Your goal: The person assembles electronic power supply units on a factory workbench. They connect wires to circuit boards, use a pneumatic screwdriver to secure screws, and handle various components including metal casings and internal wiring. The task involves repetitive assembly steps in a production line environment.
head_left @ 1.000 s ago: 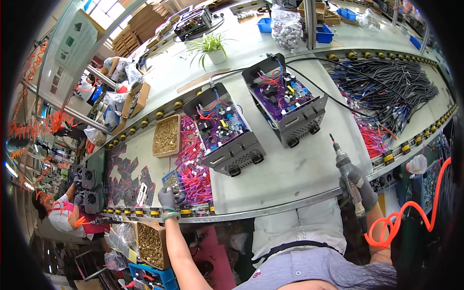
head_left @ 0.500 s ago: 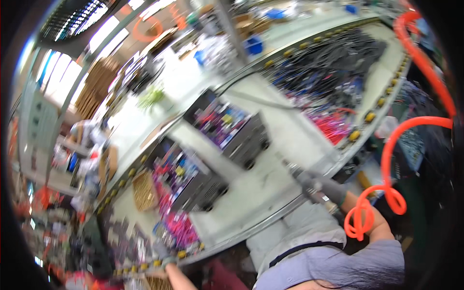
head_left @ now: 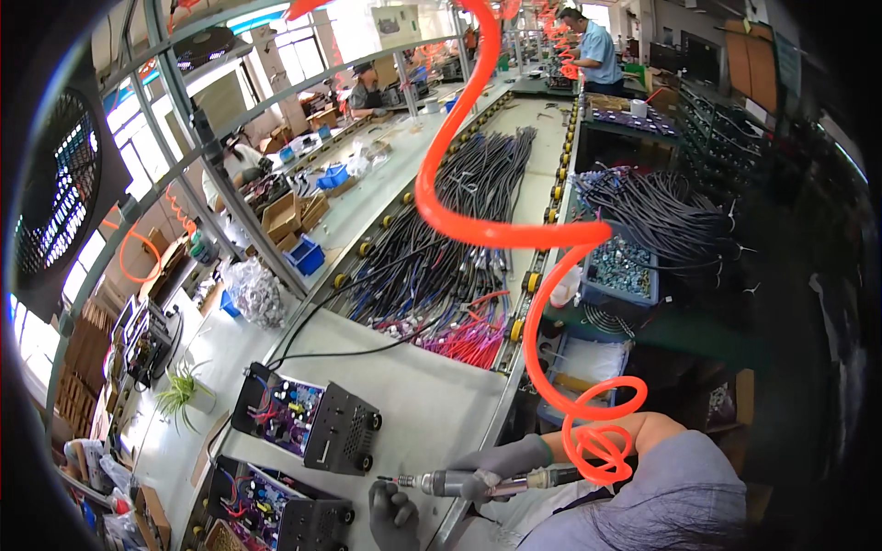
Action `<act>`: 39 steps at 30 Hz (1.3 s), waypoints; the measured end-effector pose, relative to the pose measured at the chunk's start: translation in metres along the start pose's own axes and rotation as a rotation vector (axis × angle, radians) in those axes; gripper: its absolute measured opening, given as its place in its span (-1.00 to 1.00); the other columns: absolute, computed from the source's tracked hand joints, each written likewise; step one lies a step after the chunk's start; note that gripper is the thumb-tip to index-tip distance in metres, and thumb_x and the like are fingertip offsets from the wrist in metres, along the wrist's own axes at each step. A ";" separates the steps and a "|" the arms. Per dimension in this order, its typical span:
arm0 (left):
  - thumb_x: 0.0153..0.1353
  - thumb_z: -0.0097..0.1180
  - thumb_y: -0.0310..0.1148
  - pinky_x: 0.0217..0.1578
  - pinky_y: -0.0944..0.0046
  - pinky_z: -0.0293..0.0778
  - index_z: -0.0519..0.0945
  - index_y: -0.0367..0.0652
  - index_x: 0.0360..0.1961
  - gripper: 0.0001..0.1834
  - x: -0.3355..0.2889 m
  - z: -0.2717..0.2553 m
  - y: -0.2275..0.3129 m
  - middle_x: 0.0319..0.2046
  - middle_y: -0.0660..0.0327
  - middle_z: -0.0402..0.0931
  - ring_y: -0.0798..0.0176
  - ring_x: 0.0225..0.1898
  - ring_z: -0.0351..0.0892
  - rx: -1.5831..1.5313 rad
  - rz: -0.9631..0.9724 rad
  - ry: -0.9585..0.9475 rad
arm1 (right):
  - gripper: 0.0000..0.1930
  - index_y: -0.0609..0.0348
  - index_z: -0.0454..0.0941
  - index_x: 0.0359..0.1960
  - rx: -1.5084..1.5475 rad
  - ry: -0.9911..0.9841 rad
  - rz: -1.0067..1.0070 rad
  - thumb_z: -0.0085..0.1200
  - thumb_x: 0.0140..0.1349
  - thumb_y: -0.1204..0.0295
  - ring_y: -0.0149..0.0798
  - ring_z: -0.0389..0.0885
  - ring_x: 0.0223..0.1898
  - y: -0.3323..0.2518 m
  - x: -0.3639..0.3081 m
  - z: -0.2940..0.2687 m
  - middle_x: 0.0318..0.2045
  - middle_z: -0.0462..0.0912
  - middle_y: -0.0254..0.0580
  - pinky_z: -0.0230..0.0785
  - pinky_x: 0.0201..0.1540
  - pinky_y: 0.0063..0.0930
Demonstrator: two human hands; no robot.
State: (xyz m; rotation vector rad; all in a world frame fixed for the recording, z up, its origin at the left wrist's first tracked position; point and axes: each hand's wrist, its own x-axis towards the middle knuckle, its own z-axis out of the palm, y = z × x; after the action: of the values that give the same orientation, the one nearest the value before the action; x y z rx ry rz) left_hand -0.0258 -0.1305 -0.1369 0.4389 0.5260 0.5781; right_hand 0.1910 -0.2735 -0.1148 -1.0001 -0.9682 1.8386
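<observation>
Pale workbench [head_left: 436, 404], slim grey-silver driver [head_left: 447, 483], right hand [head_left: 505, 462] gripping it, left hand [head_left: 393, 520] curled closed, any contents hidden

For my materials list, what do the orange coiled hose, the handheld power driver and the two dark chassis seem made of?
Orange coiled hose: probably plastic, smooth, evenly coloured.
Power driver: front apparently metal, by its greyish sheen; handle unclear.
Dark chassis: likely matt sheet metal, by their flat, perforated fronts.

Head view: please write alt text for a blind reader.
A gray-gloved right hand holds a silver cylindrical driver, its tip near the gray-gloved left hand. Two open black boxy cases with purple circuit boards stand nearby.
</observation>
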 end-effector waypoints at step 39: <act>0.35 0.03 -0.15 -0.69 0.50 0.11 0.53 -0.31 -0.27 -0.65 -0.018 0.024 0.040 -0.57 0.29 0.41 0.53 -0.67 0.24 0.665 0.163 0.326 | -0.28 0.30 0.30 0.20 -0.559 -0.026 0.000 0.30 0.05 0.19 -0.45 0.54 -0.57 -0.045 0.027 0.004 -0.41 0.53 -0.24 0.40 -0.58 -0.57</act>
State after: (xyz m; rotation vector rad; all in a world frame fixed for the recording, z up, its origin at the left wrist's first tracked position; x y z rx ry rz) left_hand -0.0404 -0.1175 -0.0910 1.0349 1.0082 0.6284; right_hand 0.1907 -0.2338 -0.0804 -1.2996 -1.5451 1.6113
